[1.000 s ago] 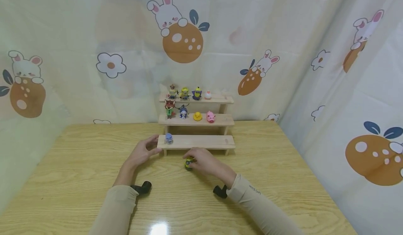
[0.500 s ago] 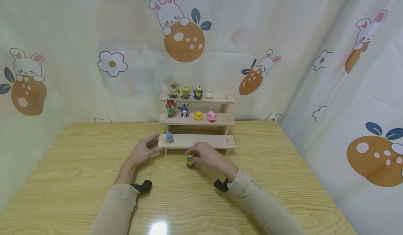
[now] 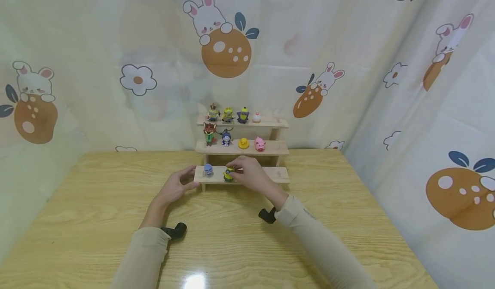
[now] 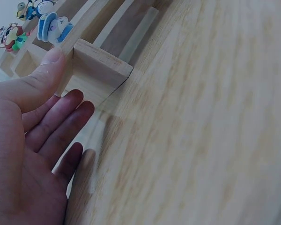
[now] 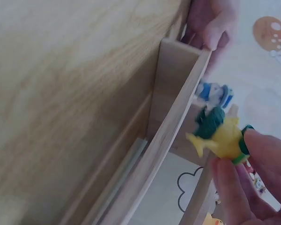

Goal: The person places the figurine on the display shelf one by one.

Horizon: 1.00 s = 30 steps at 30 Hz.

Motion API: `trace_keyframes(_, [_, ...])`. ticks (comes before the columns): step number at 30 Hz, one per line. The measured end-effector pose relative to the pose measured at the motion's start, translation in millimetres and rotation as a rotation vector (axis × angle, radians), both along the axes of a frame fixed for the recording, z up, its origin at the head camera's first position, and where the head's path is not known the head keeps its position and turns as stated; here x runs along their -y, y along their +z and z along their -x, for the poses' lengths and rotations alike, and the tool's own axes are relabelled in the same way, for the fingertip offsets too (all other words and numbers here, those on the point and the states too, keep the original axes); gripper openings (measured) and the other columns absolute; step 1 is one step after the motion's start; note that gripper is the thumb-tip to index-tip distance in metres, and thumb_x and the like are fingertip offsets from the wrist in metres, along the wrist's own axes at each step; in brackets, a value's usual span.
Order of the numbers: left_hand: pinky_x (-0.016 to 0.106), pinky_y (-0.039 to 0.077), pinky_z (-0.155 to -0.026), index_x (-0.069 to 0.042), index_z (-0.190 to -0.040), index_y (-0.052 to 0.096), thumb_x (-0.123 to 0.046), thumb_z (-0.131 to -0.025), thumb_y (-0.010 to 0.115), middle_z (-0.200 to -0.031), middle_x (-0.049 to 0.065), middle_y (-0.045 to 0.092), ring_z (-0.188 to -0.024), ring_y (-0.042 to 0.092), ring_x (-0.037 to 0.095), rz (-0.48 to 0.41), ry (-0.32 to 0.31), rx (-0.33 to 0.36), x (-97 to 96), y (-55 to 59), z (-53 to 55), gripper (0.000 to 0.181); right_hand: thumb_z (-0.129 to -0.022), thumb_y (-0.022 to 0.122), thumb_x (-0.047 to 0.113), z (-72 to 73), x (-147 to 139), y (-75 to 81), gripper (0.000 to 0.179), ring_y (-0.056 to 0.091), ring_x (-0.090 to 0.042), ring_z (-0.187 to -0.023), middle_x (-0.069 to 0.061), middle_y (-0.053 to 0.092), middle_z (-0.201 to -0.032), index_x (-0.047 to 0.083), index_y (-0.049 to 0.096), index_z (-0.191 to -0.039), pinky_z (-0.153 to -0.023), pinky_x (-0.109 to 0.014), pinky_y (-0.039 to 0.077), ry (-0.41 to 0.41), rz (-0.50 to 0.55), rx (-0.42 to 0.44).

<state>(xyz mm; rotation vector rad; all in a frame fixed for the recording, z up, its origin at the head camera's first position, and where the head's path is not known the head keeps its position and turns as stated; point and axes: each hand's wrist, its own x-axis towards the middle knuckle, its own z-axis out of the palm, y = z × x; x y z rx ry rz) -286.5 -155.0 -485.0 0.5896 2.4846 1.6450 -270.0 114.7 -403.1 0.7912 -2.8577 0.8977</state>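
My right hand [image 3: 252, 175] pinches a yellow-and-green minion figurine [image 5: 222, 136] between thumb and fingers, over the front of the bottom step of a wooden display shelf [image 3: 251, 175]. In the right wrist view the figurine tilts close above the board. A small blue figurine [image 3: 208, 170] stands at that step's left end. My left hand [image 3: 175, 187] is at the shelf's left end, its thumb [image 4: 47, 70] touching the board's edge. The other fingers of that hand are loosely bent beside the wooden leg, as the left wrist view shows.
On the middle step stand a fox figurine [image 3: 209, 134], a dark-blue hooded figurine [image 3: 226, 138], a yellow duck [image 3: 243, 143] and a pink pig [image 3: 260, 144]. Several figurines, including a white one [image 3: 256, 117], line the top step. A printed curtain [image 3: 154, 31] hangs behind the wooden table [image 3: 216, 246].
My right hand has lifted the minion figurine from the table in front of the shelf, up and forward to the bottom step. The left hand has stayed at the shelf's end.
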Motion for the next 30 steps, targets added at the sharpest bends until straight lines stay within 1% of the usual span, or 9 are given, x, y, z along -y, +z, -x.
trace_keyframes(3, [0.057,0.032,-0.107,0.006,-0.144,0.032,-0.013,-0.089,0.067,-0.13,0.026,0.055,-0.124,0.048,0.041,0.001,-0.005,0.006,-1.6,10.9,-7.8,0.068,-0.087,0.069,0.014,8.7,5.5,1.3,0.029,0.064,-0.015,-0.091,-0.006,0.066,-0.105,0.006,0.068,-0.115,-0.08,-0.024,0.055,-0.023,-0.023,-0.063])
trace_keyframes(5, [0.057,0.034,-0.106,0.006,-0.144,0.033,-0.017,-0.089,0.067,-0.129,0.025,0.056,-0.123,0.049,0.04,0.018,-0.006,-0.016,-1.3,9.0,-7.6,0.069,-0.087,0.069,0.015,14.9,8.3,0.6,0.03,0.062,-0.013,-0.086,-0.005,0.066,-0.103,0.007,0.068,-0.115,-0.077,-0.024,0.053,-0.031,-0.052,-0.097])
trace_keyframes(7, [0.057,0.033,-0.106,0.004,-0.144,0.033,-0.02,-0.089,0.067,-0.13,0.023,0.057,-0.124,0.049,0.039,0.028,0.001,-0.027,-0.4,0.8,-3.3,0.069,-0.085,0.07,0.014,19.7,10.1,-0.8,0.029,0.06,-0.013,-0.083,-0.005,0.066,-0.101,0.007,0.069,-0.114,-0.074,-0.024,0.052,-0.033,-0.061,-0.11])
trace_keyframes(10, [0.055,0.034,-0.106,0.001,-0.145,0.034,-0.023,-0.088,0.068,-0.13,0.021,0.057,-0.124,0.05,0.037,0.029,0.011,-0.034,0.3,-11.3,3.8,0.07,-0.085,0.071,0.014,24.7,11.8,-3.0,0.029,0.059,-0.013,-0.083,-0.006,0.067,-0.101,0.007,0.069,-0.113,-0.073,-0.024,0.051,-0.033,-0.075,-0.101])
trace_keyframes(12, [0.055,0.033,-0.108,-0.001,-0.145,0.034,-0.022,-0.088,0.069,-0.131,0.02,0.057,-0.125,0.049,0.037,0.02,0.017,-0.018,0.2,-13.2,5.4,0.07,-0.085,0.071,0.013,26.3,12.8,-3.7,0.03,0.059,-0.014,-0.084,-0.007,0.067,-0.102,0.006,0.069,-0.113,-0.073,-0.024,0.051,-0.027,-0.082,-0.093])
trace_keyframes(19, [0.054,0.033,-0.108,0.0,-0.145,0.035,-0.021,-0.087,0.069,-0.129,0.019,0.058,-0.123,0.05,0.036,0.004,0.011,-0.026,1.4,-14.5,7.8,0.07,-0.085,0.071,0.014,28.0,16.6,-1.3,0.03,0.058,-0.014,-0.083,-0.007,0.066,-0.101,0.005,0.069,-0.114,-0.071,-0.024,0.049,-0.005,-0.122,-0.077])
trace_keyframes(23, [0.053,0.034,-0.108,0.0,-0.145,0.036,-0.022,-0.086,0.07,-0.129,0.02,0.058,-0.123,0.051,0.036,-0.013,0.009,-0.018,1.9,-13.7,8.0,0.072,-0.085,0.071,0.013,27.5,17.9,0.4,0.031,0.057,-0.014,-0.082,-0.008,0.066,-0.102,0.004,0.068,-0.115,-0.069,-0.022,0.047,-0.002,-0.126,-0.066])
trace_keyframes(30, [0.055,0.033,-0.108,0.0,-0.145,0.036,-0.025,-0.085,0.071,-0.13,0.02,0.057,-0.124,0.05,0.037,-0.011,0.011,-0.017,2.0,-12.7,7.6,0.073,-0.085,0.071,0.013,27.0,18.8,1.8,0.031,0.054,-0.013,-0.08,-0.007,0.065,-0.1,0.004,0.068,-0.115,-0.067,-0.021,0.045,0.009,-0.124,-0.065])
